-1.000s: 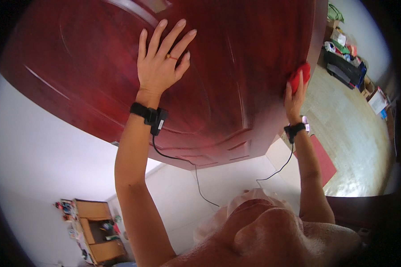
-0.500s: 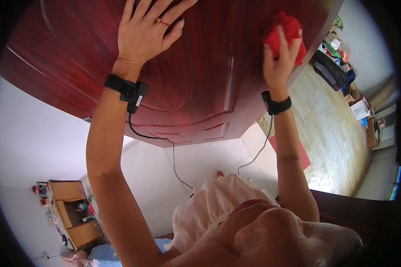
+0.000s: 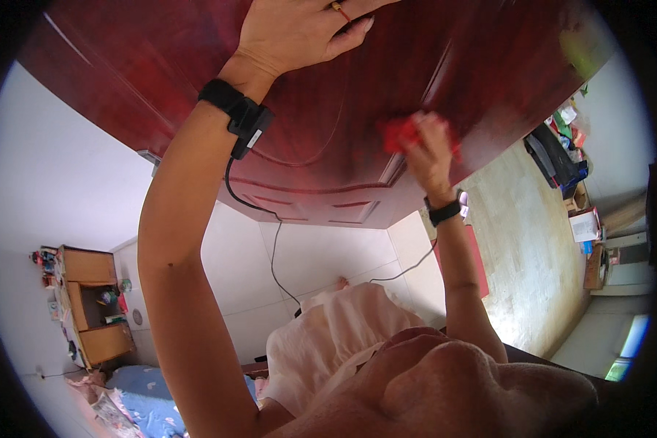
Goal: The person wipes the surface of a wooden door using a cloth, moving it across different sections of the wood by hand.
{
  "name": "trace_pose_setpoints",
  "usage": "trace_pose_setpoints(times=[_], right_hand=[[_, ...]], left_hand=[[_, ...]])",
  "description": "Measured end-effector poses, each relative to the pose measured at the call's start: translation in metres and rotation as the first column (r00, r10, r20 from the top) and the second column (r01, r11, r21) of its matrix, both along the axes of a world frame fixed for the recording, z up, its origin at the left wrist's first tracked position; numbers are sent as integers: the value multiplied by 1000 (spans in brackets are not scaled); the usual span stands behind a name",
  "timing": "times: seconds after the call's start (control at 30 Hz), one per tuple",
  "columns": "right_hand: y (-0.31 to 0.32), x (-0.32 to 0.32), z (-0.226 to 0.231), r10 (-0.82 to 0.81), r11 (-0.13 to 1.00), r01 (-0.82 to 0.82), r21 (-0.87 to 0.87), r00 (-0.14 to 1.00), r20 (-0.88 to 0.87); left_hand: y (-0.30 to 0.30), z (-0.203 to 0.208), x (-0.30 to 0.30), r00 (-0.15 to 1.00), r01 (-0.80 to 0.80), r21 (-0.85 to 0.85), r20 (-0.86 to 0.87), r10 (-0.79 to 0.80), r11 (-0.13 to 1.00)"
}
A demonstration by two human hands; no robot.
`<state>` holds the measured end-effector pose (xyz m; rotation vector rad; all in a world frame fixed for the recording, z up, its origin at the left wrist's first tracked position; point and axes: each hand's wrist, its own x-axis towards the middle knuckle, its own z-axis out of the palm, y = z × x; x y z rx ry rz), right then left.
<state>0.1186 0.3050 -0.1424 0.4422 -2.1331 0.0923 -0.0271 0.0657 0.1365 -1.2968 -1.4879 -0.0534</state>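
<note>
A dark red panelled wooden door fills the upper part of the view. High on it rests my left hand, its thumb stretched out and a ring on one finger; the top edge of the picture cuts off the other fingertips. Lower and to the right, my right hand presses a red cloth against the door. Motion smears the cloth and these fingers somewhat. Each wrist wears a black strap, and the left one carries a small black box with a cable.
Thin black cables hang from the wrists in front of my body. A wooden cabinet and a blue patterned cloth are at the lower left. Past the door's right edge, bags and boxes line the wall beside the floor.
My right hand has moved the red cloth down and leftward across the door. In the picture, my left hand sits farther up and right, and the whole view has shifted.
</note>
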Motion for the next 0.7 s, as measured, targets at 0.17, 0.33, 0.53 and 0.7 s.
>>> trace_pose_setpoints(times=[0.17, 0.33, 0.53, 0.7], right_hand=[[-5, -16, 165, -197, 931, 27, -363, 877, -438], [-40, -44, 182, -231, 966, 159, -206, 887, -401], [-57, -27, 85, 51, 992, -52, 113, 999, 9], [-19, -8, 92, -8, 988, 2, 154, 999, 35]], left_hand=[[-4, 0, -1, 999, 42, 18, 17, -43, 999], [-6, -1, -4, 999, 36, 4, 39, -37, 999], [3, -2, 3, 992, 107, 0, 68, -107, 994], [-2, -4, -5, 985, 162, 29, 60, -164, 986]])
